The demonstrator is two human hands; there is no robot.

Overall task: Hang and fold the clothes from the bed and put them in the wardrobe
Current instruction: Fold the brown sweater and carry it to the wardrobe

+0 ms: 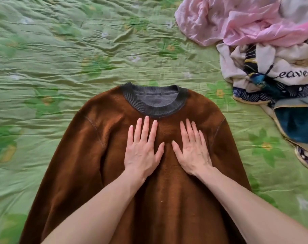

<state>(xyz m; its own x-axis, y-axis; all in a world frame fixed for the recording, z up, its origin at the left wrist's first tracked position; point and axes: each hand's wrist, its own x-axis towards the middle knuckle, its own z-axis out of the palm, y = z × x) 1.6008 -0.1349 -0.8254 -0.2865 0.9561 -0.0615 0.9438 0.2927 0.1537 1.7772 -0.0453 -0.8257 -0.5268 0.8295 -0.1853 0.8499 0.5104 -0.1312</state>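
A brown fleece sweater (114, 138) with a dark grey ribbed collar lies flat and face up on the bed, collar pointing away from me. My left hand (142, 152) presses flat on its chest, fingers straight and spread. Beside it, my right hand (192, 150) lies flat on the chest too, fingers straight. Both palms rest just below the collar, thumbs almost meeting. The sweater's hem runs out of view at the bottom edge.
A wrinkled green flowered bedspread (61, 59) covers the bed. At the upper right lies a heap of clothes: a pink garment (228, 22), a white one with dark lettering (281, 67), and a navy patterned piece (294, 124).
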